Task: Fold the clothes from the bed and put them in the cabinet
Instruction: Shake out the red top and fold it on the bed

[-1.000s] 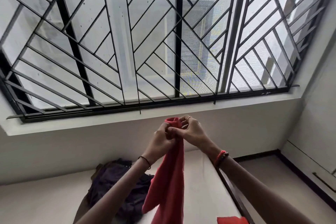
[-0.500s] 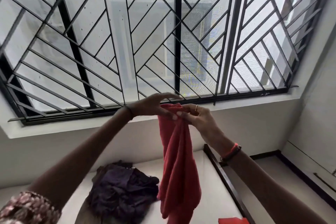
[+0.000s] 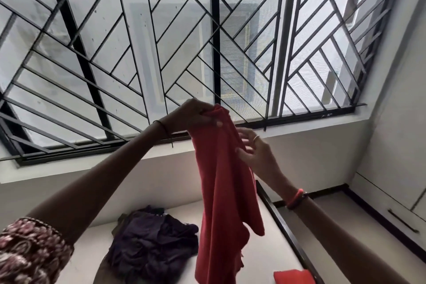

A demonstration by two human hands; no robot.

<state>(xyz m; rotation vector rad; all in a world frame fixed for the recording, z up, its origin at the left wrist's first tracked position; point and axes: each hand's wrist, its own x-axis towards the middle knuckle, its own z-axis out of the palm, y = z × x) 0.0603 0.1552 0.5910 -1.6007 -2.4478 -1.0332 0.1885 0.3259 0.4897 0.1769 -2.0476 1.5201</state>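
Left hand (image 3: 194,115) gripping top of hanging red cloth (image 3: 221,191), right hand (image 3: 258,154) with fingers spread against its edge

A red garment (image 3: 227,182), a dark purple clothes heap (image 3: 152,244), a maroon floral-patterned sleeve (image 3: 30,251), black window bars (image 3: 215,30).

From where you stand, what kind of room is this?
Probably a bedroom: a bed with a heap of dark clothes, a big barred window above, and cabinet doors on the right.
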